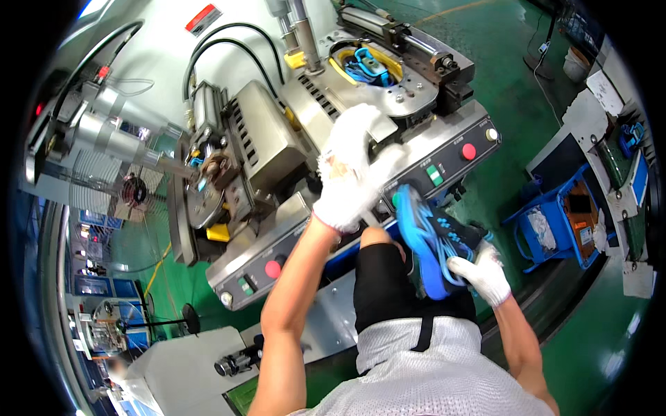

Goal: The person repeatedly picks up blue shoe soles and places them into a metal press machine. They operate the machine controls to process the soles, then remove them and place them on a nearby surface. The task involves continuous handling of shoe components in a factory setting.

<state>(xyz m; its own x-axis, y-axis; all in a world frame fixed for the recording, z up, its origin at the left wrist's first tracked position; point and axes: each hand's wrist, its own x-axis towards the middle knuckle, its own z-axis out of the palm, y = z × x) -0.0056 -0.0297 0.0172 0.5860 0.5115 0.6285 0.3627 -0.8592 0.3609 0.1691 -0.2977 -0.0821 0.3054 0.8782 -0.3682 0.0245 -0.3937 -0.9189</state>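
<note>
Your right hand has the shoe: gloved fingers clamped on its lower end, over your lap, blue sole facing left. Its top end is at the near edge of the panel, right half; touching or not, can't tell. Your left hand is blurred over the machine's front edge, near the middle; can't tell if fingers are apart or together.

Progress, my read: one shoe in hand, outside the stations; a second blue piece sits in the yellow ring, so that spot's taken. Whether either is finished, or what's left, doesn't show.

In the way: panel and left glove lie between shoe and ring; a cylinder stands just left of the ring. Red button near panel's right end.

Farther: blue stand and rack to the right, fan left, bucket far right.
</note>
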